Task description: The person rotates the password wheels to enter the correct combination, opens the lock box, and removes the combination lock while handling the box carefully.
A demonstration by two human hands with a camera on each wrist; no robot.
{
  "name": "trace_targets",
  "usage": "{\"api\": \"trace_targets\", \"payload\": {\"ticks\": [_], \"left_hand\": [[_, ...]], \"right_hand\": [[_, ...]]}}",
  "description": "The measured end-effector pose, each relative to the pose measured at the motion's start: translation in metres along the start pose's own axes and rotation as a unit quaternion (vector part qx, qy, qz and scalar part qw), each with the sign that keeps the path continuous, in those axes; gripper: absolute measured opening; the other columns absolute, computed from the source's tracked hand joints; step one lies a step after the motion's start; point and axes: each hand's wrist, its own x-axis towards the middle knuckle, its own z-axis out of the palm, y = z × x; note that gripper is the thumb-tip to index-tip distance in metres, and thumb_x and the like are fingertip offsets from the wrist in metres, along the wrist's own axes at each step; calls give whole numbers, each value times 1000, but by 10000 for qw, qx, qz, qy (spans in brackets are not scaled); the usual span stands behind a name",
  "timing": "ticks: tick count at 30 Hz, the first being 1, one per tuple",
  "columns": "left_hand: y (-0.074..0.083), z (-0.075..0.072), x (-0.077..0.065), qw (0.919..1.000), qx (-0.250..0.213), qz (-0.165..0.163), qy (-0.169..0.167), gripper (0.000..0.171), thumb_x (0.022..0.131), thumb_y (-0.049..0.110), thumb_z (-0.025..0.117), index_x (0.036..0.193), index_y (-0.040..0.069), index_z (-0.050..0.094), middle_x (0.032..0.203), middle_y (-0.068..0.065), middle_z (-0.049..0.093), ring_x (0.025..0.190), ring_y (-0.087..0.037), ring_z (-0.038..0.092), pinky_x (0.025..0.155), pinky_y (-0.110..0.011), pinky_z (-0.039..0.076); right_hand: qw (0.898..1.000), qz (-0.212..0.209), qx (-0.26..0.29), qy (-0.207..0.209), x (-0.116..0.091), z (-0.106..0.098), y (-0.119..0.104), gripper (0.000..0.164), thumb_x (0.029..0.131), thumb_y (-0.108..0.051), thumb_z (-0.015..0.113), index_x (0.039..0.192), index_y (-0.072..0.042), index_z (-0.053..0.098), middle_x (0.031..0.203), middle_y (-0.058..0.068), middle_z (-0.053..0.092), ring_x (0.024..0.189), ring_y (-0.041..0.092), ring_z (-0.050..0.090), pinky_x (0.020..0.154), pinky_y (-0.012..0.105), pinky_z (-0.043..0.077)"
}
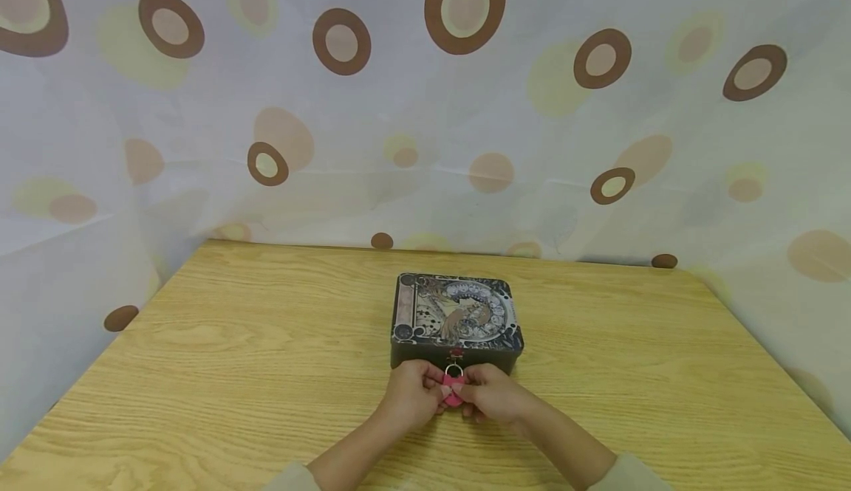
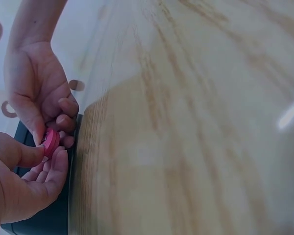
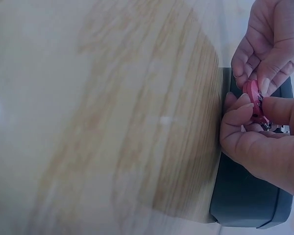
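Note:
A pink padlock [image 1: 453,390] with a silver shackle stands upright in front of a dark tin box [image 1: 459,314], whose lid carries an ornate printed picture. My left hand [image 1: 414,395] pinches the padlock's left side between thumb and fingers. From the other side, my right hand [image 1: 495,396] pinches it too, both thumbs on its face. The shackle's top lies just under the small reddish clasp [image 1: 456,354] on the box front; whether it passes through the clasp I cannot tell. In the right wrist view the padlock [image 3: 254,98] shows dark marks on its face.
The box rests on a wood-grain table [image 1: 266,373], near its middle. Behind and at both sides hangs a pale sheet [image 1: 412,107] with brown and yellow circles.

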Motion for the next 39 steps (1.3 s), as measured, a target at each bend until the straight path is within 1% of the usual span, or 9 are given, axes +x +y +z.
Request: {"api": "trace_targets", "payload": {"ticks": [5,10,14,17,20,23,32,39], "left_hand": [[0,1,0,10000,12,29,20,3,79,-12,58,80,-12,60,67,-14,63,54,-12,60,48,-23,53],[0,2,0,10000,2,42,32,4,78,-13,56,79,-12,60,67,-15,63,55,-13,60,48,-23,53],[0,1,0,10000,-38,19,23,3,78,-12,58,80,-14,60,66,-15,63,55,-13,60,49,-23,54],[0,-1,0,9999,-106,43,-24,4,78,-13,57,80,-15,60,67,-17,64,55,-15,62,49,-24,55],[-1,-2,1,9999,-123,41,-52,6,77,-14,54,80,-14,60,67,-18,64,56,-16,62,49,-25,55],[-1,-2,1,9999,-106,28,-43,7,77,-14,54,80,-14,60,67,-18,64,55,-16,62,49,-25,55],[2,-1,0,9999,-1,-105,9,4,79,-11,58,81,-13,61,67,-14,63,55,-12,60,49,-23,54],[3,0,-1,10000,-53,-46,20,3,78,-12,57,80,-13,59,66,-16,64,55,-13,61,49,-23,54]], "right_hand": [[9999,94,-50,73,0,0,-1,14,91,-4,46,83,4,53,64,1,48,59,11,46,52,20,37],[9999,62,-129,65,0,-2,0,12,88,-2,45,80,3,53,63,1,49,58,10,46,52,19,38],[9998,48,-176,-35,1,-2,1,14,91,-5,45,83,3,53,64,0,50,59,10,47,52,20,39],[9997,-1,-209,-161,1,-4,2,14,92,-8,47,85,3,52,67,1,50,61,11,47,53,20,39],[9993,-84,-223,-286,1,-6,2,13,91,-9,50,87,3,52,69,1,51,63,11,48,54,20,40],[9992,-119,-215,-321,2,-6,2,11,90,-8,51,87,3,51,70,1,51,65,11,48,55,21,41],[9990,-198,-266,-297,3,-6,2,12,92,-8,51,85,2,51,68,0,50,62,10,47,53,20,40],[9989,-127,-402,-204,2,-4,0,14,93,-6,48,84,4,52,68,1,50,62,11,47,53,20,39]]}}
